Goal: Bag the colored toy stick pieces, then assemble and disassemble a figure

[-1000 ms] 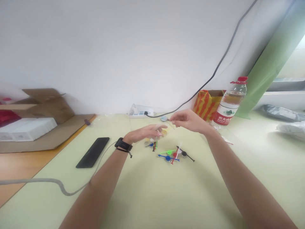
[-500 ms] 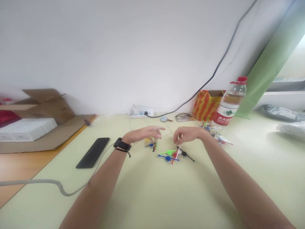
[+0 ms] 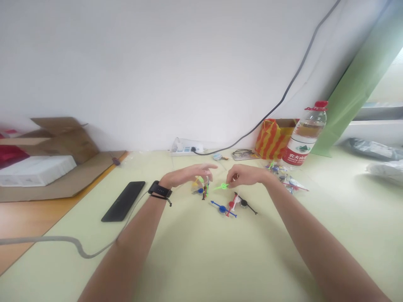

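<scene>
My right hand (image 3: 244, 174) pinches a bright green arrow spinner (image 3: 223, 186) at one end, just above the table. My left hand (image 3: 190, 174), with a black watch on the wrist, is stretched out with its fingers apart. Just under its fingers is a small cluster of arrow spinners (image 3: 204, 192) in several colours; I cannot tell whether the fingers touch them. Nearer to me on the table lie a blue arrow spinner (image 3: 222, 209), a red one (image 3: 231, 204), a white one (image 3: 236, 200) and a black one (image 3: 244, 203), partly overlapping.
Small clear bags of coloured pieces (image 3: 291, 182) lie right, by a water bottle (image 3: 299, 142) and a striped bag (image 3: 270, 140). A power strip (image 3: 189, 149) sits against the wall. At left are a flat black object (image 3: 124, 201), a grey cable (image 3: 75, 243) and a cardboard box (image 3: 66, 138).
My right hand has picked the green arrow spinner off the pile and lifted it away from me, towards my left hand. My left hand has barely moved.
</scene>
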